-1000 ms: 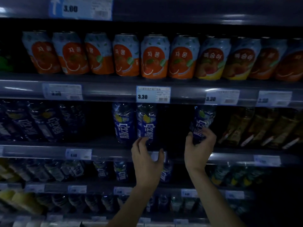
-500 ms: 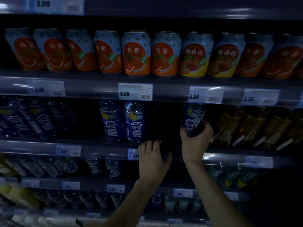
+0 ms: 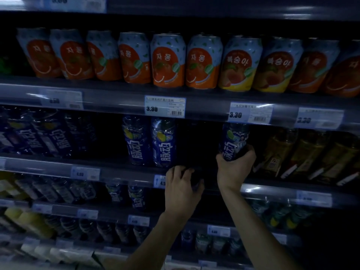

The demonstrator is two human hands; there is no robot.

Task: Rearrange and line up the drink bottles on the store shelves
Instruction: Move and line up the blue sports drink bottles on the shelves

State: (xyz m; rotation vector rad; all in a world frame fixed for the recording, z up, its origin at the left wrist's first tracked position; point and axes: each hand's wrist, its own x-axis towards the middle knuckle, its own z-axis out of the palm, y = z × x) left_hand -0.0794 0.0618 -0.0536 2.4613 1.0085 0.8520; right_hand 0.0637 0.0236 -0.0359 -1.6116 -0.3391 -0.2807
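Observation:
On the middle shelf [image 3: 120, 173] two blue drink bottles [image 3: 150, 141] stand side by side, upright. To their right is a dark gap. My left hand [image 3: 182, 190] is at the shelf's front edge below that gap, fingers and thumb curled around the base of a dark bottle [image 3: 195, 178] that is barely visible. My right hand [image 3: 235, 170] grips the lower part of another blue bottle [image 3: 234, 139], tilted slightly, at the gap's right side. More blue bottles [image 3: 48, 137] fill the shelf's left end.
Orange and peach cans [image 3: 167, 61] line the shelf above, with price tags [image 3: 165, 106] on its rail. Brown-yellow bottles [image 3: 303, 154] lean right of my right hand. Lower shelves hold more bottles [image 3: 134, 195] and yellow packs [image 3: 29, 221].
My left hand left the pair of blue bottles, moved right and down to the gap, and closed at the shelf edge. My right hand kept hold of its blue bottle.

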